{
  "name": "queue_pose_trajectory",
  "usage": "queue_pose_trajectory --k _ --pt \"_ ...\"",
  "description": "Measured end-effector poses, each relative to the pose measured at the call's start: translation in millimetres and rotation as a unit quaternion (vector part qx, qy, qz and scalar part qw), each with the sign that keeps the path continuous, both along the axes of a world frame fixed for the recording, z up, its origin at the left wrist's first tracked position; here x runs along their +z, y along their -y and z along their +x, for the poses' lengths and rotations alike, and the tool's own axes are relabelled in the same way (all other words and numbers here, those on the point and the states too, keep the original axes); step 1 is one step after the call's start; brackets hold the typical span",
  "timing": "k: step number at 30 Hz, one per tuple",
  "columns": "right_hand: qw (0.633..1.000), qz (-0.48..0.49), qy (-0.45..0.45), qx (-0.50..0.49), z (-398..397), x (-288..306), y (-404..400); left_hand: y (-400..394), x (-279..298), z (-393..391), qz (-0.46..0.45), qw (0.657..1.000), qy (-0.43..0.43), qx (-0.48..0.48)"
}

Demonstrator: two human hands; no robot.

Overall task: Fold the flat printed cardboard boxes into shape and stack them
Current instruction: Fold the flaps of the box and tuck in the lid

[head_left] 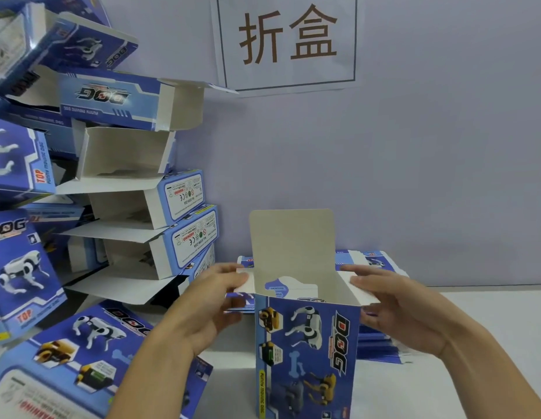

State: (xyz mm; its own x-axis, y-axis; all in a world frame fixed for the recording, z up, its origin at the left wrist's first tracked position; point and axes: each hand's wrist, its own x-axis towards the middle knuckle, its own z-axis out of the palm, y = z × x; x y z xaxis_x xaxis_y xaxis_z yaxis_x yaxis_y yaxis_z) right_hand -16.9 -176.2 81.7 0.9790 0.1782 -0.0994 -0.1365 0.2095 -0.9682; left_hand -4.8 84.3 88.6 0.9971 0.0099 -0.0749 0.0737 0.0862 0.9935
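Now the box (pixel 307 352) stands upright on the white table (pixel 475 328), open end up, printed front facing the person, so both side flaps are within easy reach. The left hand (pixel 208 306) pinches the left flap (pixel 243 282) between thumb and fingers; the right hand (pixel 396 306) lies over the right flap (pixel 358 290), fingers nearly straight, pressing it. Looks like both go inward first, which would explain why the tall lid flap (pixel 292 240) is left standing at the back. Behind wait the flat boxes (pixel 375 260); at left, the leaning stack of folded boxes (pixel 148 182) sits against the wall, close for stacking.
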Motion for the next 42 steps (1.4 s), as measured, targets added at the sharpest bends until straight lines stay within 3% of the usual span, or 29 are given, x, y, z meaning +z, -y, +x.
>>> queue_pose_trajectory --k 5,12,16,23,29,37,42 --pt "0.977 -0.150 0.147 -0.030 -6 19 -20 22 4 -1 0.065 0.988 0.139 0.030" --pt "0.935 -0.208 0.282 -0.057 -14 35 -19 24 5 0 0.121 0.972 0.202 0.021" --pt "0.898 -0.222 0.349 -0.147 -12 37 -25 23 13 -8 0.165 0.942 0.292 -0.016" --pt "0.893 -0.213 0.365 -0.153 -12 36 -29 23 27 -17 0.113 0.927 0.356 0.031" --pt "0.881 -0.253 0.366 -0.159 -14 36 -38 31 35 -26 0.254 0.850 0.437 0.152" --pt "0.874 -0.172 0.426 -0.156 -14 36 -46 25 29 -15 0.112 0.910 0.393 0.072" --pt "0.887 -0.143 0.414 -0.148 -15 35 -48 27 22 -11 0.086 0.914 0.386 0.094"
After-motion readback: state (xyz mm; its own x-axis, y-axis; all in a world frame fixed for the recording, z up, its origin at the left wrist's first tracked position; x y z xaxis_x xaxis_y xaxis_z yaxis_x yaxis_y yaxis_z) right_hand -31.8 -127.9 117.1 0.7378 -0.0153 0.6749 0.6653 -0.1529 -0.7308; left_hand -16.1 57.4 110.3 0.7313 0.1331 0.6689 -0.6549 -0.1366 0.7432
